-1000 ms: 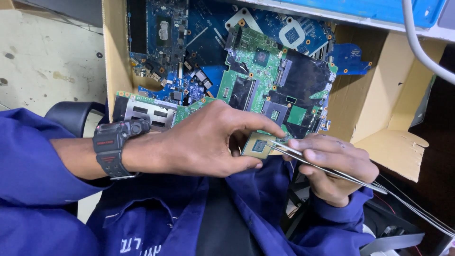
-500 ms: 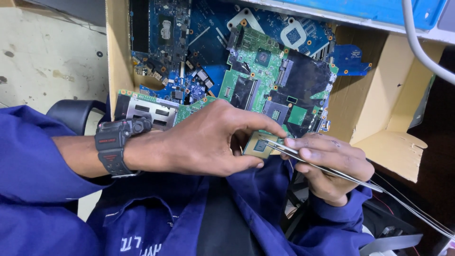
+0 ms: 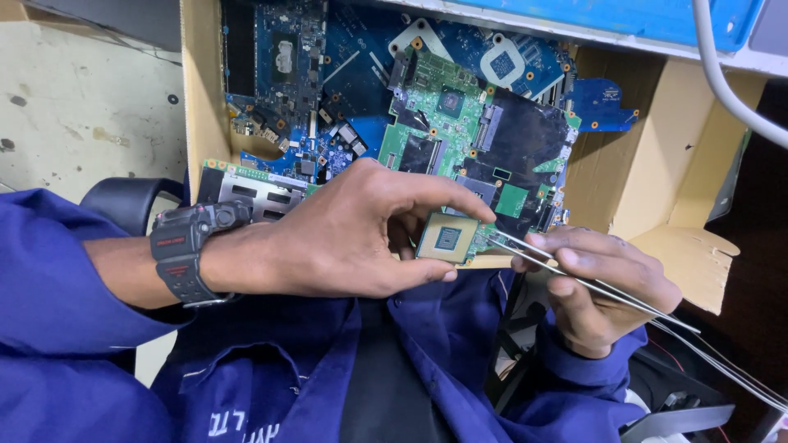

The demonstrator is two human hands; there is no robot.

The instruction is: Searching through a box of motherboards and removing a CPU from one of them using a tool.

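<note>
Processor chip [image 3: 447,239], square, die face toward camera, pinched in left hand [image 3: 345,234] above lap; right hand [image 3: 599,287] grips tweezers [image 3: 574,275], long axis upper-left to lower-right, tips at chip's right edge; cardboard box [image 3: 657,164] of circuit boards [image 3: 460,123] behind.

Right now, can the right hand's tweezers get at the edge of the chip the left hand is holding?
Probably yes. The left hand pinches the square chip and leaves its right edge bare, and the tweezers in the right hand already point at that edge with nothing between.

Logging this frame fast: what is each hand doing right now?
Left hand: closed on a small square processor chip, pinched between fingertips.
Right hand: closed on metal tweezers, tips at the chip's edge.
</note>
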